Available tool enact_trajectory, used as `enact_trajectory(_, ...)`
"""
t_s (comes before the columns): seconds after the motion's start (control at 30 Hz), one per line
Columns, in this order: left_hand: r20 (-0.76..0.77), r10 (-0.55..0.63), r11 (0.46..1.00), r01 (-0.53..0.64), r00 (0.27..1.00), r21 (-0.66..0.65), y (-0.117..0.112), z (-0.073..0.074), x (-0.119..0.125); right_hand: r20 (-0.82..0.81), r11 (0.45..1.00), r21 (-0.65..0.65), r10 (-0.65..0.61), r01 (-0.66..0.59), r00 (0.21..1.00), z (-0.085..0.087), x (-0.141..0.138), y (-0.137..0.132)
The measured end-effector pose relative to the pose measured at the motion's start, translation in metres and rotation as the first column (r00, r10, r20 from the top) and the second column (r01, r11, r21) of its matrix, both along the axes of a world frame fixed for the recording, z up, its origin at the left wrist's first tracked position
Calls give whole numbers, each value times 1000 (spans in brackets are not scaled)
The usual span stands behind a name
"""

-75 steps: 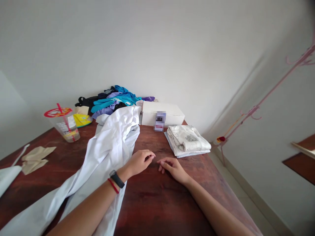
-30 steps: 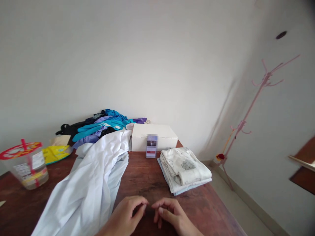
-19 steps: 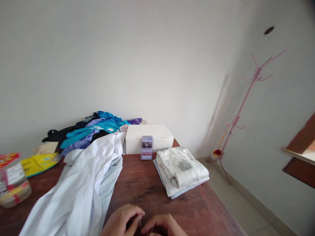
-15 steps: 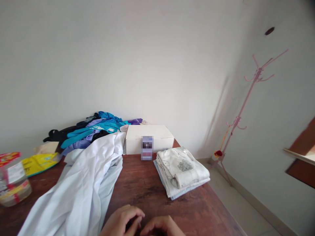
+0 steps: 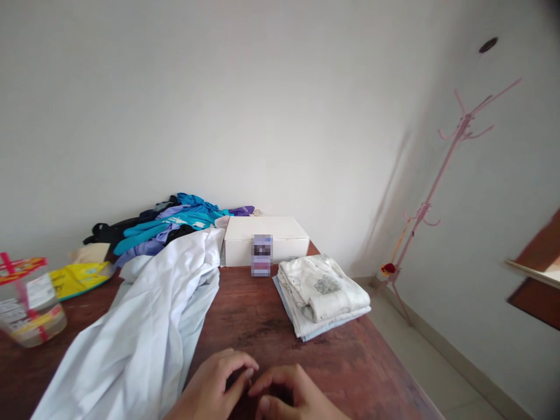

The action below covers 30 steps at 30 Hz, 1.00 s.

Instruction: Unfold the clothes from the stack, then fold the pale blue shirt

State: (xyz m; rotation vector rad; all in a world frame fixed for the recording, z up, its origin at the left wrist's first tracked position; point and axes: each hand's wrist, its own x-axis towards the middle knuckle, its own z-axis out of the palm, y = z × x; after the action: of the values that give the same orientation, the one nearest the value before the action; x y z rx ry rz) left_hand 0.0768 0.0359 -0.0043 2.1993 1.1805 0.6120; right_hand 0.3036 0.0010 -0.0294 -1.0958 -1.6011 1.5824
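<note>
My left hand (image 5: 214, 385) is low in the middle over the wooden table (image 5: 245, 309), its fingers loosely curved and the thumb close to the fingertips. Nothing shows in it. Beside it, my right hand (image 5: 300, 392) also curves loosely, with a gap between thumb and forefinger and no object visible there. The fingertips of both hands come close together. Left of my left hand lies a long, crumpled white garment (image 5: 131, 326). Beyond my right hand is a stack of folded cloth (image 5: 326, 291), white with grey prints on top and pale blue at the bottom.
A white box (image 5: 266, 227) stands near the wall, a small pixelated item (image 5: 261, 256) before it. Left are a heap of blue, purple and black clothes (image 5: 184, 219), a yellow packet (image 5: 81, 279) and a clear cup (image 5: 39, 309) with red straw. A pink coat rack (image 5: 441, 163) stands right.
The view has tilted down slightly, so things on the table sit a little higher and further right at the left side. More of both hands shows; the right thumb has come into view.
</note>
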Motion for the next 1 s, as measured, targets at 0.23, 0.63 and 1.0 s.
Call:
enact_trajectory(0.23,9,-4,998,5,1000,-58,-3,9,1,-121,1000,15,20,-18,992,4,-7,5)
enact_trajectory(0.63,39,-42,999,43,998,-33,-1,16,3,2,991,128,32,-32,999,28,-13,2)
enact_trajectory(1.0,17,-109,994,109,994,-4,-4,19,7,62,976,211,45,-57,997,31,-10,5)
